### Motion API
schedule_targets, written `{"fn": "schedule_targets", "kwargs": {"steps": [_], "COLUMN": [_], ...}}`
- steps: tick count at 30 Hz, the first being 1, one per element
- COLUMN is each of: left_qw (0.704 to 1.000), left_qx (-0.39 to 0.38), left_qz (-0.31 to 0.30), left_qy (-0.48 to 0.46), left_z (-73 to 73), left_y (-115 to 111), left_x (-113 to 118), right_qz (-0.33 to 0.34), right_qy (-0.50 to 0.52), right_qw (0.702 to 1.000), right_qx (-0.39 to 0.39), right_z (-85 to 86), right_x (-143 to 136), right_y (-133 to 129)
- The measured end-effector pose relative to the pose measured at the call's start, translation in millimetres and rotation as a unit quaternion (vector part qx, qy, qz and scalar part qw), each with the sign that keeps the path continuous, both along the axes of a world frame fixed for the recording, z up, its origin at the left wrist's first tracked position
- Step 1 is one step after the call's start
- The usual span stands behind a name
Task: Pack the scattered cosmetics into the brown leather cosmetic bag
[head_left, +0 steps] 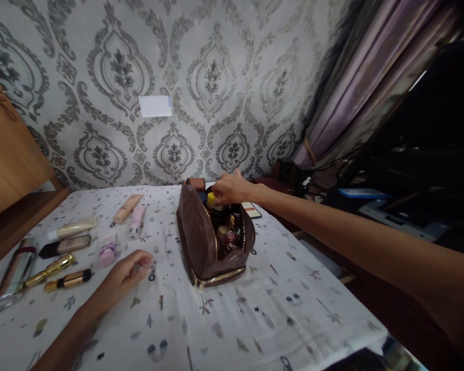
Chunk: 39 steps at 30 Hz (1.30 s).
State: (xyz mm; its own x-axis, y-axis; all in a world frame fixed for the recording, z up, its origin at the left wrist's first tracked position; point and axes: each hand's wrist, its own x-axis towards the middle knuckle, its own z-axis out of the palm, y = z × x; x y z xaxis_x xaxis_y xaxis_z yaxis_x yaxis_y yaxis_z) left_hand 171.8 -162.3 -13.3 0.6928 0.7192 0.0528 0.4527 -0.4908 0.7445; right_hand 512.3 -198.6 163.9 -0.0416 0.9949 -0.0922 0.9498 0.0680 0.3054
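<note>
The left hand (126, 275) rests palm-down on the patterned cloth (224, 319) at the near left, fingers loosely curled and holding nothing; its fingertips lie just beside a small dark printed mark. Left of it and a little farther off, cosmetics are laid out on the cloth: a clear glass bottle (13, 273) at the left edge, two gold lipstick tubes (58, 273), a flat dark compact (65, 246), a cream tube (72, 228), a small pink-capped jar (107, 252), and farther off a peach tube (127, 207) and a pink tube (136, 221).

In the middle stands the brown zip pouch (201, 242), mouth open upward, with bottles and small pots packed upright inside. The right hand (232, 188) reaches across to the pouch's far end, fingers bunched down over a yellow-capped bottle (211, 198) that stands in the pouch. They seem to close on something there, but whether they truly grip the bottle or only touch it I cannot tell. Just right of the pouch a striped palette (251, 209) lies flat.

Judging by the row already laid out, the work looks to be emptying the pouch item by item, and this is the pick at the pouch. The next move would call for a firm pinch on the cap and a straight lift, so the neighbouring bottles are not tipped.
</note>
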Motion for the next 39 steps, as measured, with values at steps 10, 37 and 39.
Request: {"fn": "schedule_targets", "kwargs": {"steps": [10,37,39], "left_qw": [1.0,1.0,1.0], "left_qx": [0.0,0.001,-0.001], "left_qz": [-0.007,-0.012,-0.017], "left_qy": [0.002,-0.014,-0.02], "left_z": [4.3,7.7,8.9], "left_y": [-1,-3,-4], "left_x": [1,1,1], "right_qz": [-0.01,0.049,0.112], "right_qy": [-0.003,0.129,0.224], "right_qw": [1.0,0.983,0.951], "right_qx": [-0.016,0.119,0.181], "right_z": [3.5,8.3,10.0], "right_x": [-7,-5,-13], "right_y": [-1,-20,-34]}}
